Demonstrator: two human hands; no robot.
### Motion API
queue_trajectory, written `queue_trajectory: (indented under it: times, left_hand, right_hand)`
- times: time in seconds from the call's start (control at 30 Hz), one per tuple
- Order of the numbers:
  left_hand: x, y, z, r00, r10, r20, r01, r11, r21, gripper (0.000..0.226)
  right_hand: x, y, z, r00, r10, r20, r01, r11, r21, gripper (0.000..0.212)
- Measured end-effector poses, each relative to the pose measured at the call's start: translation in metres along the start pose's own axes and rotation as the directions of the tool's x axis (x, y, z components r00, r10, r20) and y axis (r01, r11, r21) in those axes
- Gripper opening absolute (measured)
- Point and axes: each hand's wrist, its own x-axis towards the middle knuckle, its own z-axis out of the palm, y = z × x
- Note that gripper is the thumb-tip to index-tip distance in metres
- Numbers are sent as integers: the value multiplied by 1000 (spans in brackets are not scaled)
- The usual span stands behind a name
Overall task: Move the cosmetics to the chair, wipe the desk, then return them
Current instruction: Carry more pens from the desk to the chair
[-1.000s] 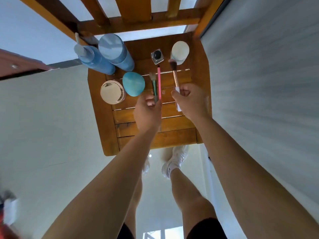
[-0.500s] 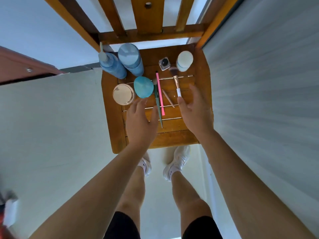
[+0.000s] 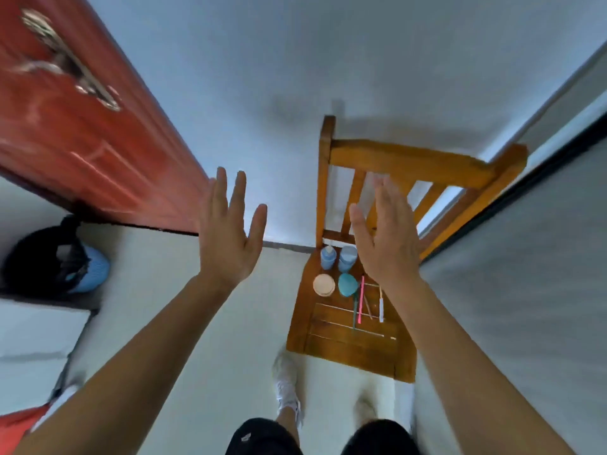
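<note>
As the view looks steeply down, a red door (image 3: 82, 126) fills the upper left of the frame, blurred, with a metal handle (image 3: 65, 70) on it. Right of centre stands the wooden chair (image 3: 354, 349); its seat is in the lower part and its backrest points to the upper right. At the left edge a black bag (image 3: 42, 254) lies on the floor with something light blue inside it.

Both arms come up from the bottom corners. The left hand (image 3: 230, 238) is in the middle of the frame, fingers straight and spread apart, holding nothing. The right hand (image 3: 387, 244) is in front of the backrest slats and hides the upper right part of the seat; its fingers are also straight and it is empty, a little blurred. One white shoe (image 3: 285, 382) is on the floor, lower centre, just left of the seat's near edge.

The cosmetics are all on the chair seat. Two blue bottles (image 3: 328, 257) stand upright side by side at the upper left of the seat. Below them lies a round cream compact (image 3: 324, 285), and a teal sponge (image 3: 347, 284) is just beside it on the right. Right of the sponge lie a pink stick (image 3: 361, 298), a green brush (image 3: 355, 310) and a white-handled brush (image 3: 381, 305), pointing along the seat.
</note>
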Motion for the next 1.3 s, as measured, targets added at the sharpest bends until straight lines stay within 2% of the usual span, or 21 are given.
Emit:
queue_trajectory:
  times: [0.1, 0.17, 0.3, 0.47, 0.63, 0.93, 1.1, 1.3]
  left_hand:
    - [-8, 12, -105, 978, -73, -197, 97, 989, 115, 60]
    - [-38, 19, -168, 928, -145, -343, 215, 961, 177, 60]
    - [-125, 24, -263, 810, -215, -546, 390, 892, 228, 62]
    - [-229, 18, -346, 647, -313, -695, 614, 754, 233, 62]
    - [-327, -7, -413, 508, -313, -803, 725, 659, 202, 62]
    - [-482, -115, -524, 370, -380, -848, 835, 536, 124, 64]
    - [-529, -172, -560, 307, -431, -849, 873, 483, 70, 64]
    - [-536, -261, -583, 262, -484, -835, 896, 443, 24, 64]
  right_hand:
    - [19, -82, -36, 973, -226, -44, 229, 966, 118, 59]
    - [18, -133, -51, 920, -388, -57, 391, 900, 194, 57]
    - [-17, -224, -68, 758, -643, -111, 633, 683, 365, 56]
    - [-89, -322, -70, 561, -813, -156, 763, 435, 478, 55]
    - [-171, -422, -62, 383, -902, -200, 815, 228, 533, 58]
    - [-348, -600, 14, 214, -958, -191, 769, 45, 637, 58]
    - [-416, -659, 48, 192, -971, -143, 724, 42, 688, 57]
    - [-433, -730, 111, 179, -977, -116, 703, 44, 710, 56]
